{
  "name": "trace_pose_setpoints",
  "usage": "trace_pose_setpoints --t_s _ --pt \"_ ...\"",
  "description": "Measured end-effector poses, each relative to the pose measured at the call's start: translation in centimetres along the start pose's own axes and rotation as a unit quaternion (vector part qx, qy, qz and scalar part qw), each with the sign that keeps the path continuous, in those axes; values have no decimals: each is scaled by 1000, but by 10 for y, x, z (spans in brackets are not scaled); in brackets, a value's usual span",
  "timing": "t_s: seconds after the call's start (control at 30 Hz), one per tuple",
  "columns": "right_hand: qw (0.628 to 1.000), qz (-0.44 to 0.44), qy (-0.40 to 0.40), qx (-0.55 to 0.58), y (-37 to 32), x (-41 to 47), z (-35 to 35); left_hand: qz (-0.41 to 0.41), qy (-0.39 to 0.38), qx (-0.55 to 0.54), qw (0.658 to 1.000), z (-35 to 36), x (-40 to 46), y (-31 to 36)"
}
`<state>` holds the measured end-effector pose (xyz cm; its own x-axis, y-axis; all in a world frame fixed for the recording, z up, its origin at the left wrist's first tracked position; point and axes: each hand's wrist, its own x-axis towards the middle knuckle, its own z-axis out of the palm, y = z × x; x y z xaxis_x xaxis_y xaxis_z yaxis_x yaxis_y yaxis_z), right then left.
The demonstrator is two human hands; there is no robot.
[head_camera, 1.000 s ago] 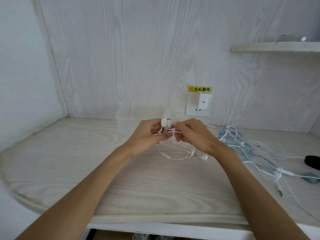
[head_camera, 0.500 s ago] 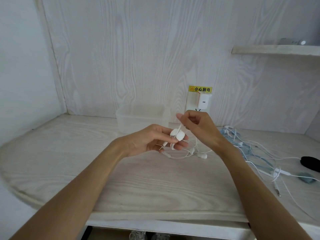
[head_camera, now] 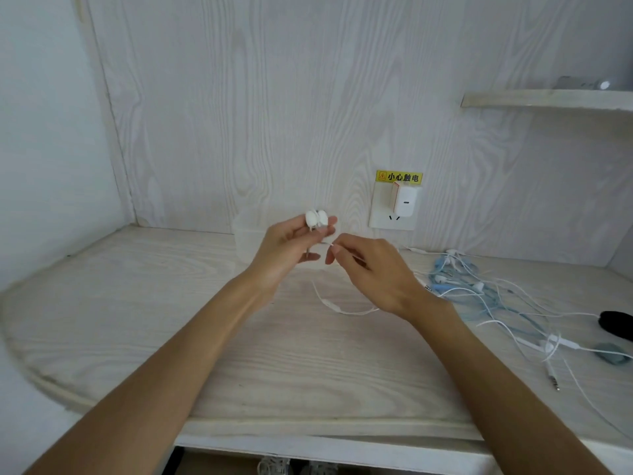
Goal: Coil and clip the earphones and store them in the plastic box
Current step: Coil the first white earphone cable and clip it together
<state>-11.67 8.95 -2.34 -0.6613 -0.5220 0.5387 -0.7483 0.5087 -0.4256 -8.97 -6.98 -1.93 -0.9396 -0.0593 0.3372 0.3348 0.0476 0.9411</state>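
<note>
My left hand [head_camera: 291, 248] is raised above the desk and holds the two white earbuds [head_camera: 317, 218] between thumb and fingers, their buds sticking up. My right hand [head_camera: 370, 269] pinches the white earphone cable [head_camera: 337, 306] just right of the left hand; the rest of the cable hangs in a loop down onto the desk. The clear plastic box [head_camera: 245, 231] stands against the back wall, partly hidden behind my left hand.
A tangle of blue and white earphones [head_camera: 479, 289] lies on the desk at the right, cables trailing toward the front edge. A black object [head_camera: 616, 323] and a grey clip [head_camera: 611, 353] lie at the far right. A wall socket with charger [head_camera: 397, 207] sits behind.
My left hand has lifted the earbuds higher and turned upright. My right hand has dropped from above the buds to beside the left hand, still pinching the cable.
</note>
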Motion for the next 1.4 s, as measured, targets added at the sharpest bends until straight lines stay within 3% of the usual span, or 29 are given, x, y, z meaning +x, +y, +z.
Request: trace_pose_setpoints --t_s 0.2,0.37,0.6,0.93,1.1,1.4 --pt "993 46 49 93 6 3 -16 -36 -108 99 989 8 -4 0" --pt "967 83 87 223 6 7 -32 -57 -191 108 974 9 -10 -1" --pt "973 103 58 198 12 5 -28 -80 -268 54 959 7 -11 7" --pt "979 97 80 163 11 7 -20 -113 -245 90 959 6 -12 7" --pt "978 72 46 191 7 6 -16 -144 -265 78 950 8 -14 11" --pt "957 73 36 278 4 2 -28 -137 -182 31 973 4 -11 14"
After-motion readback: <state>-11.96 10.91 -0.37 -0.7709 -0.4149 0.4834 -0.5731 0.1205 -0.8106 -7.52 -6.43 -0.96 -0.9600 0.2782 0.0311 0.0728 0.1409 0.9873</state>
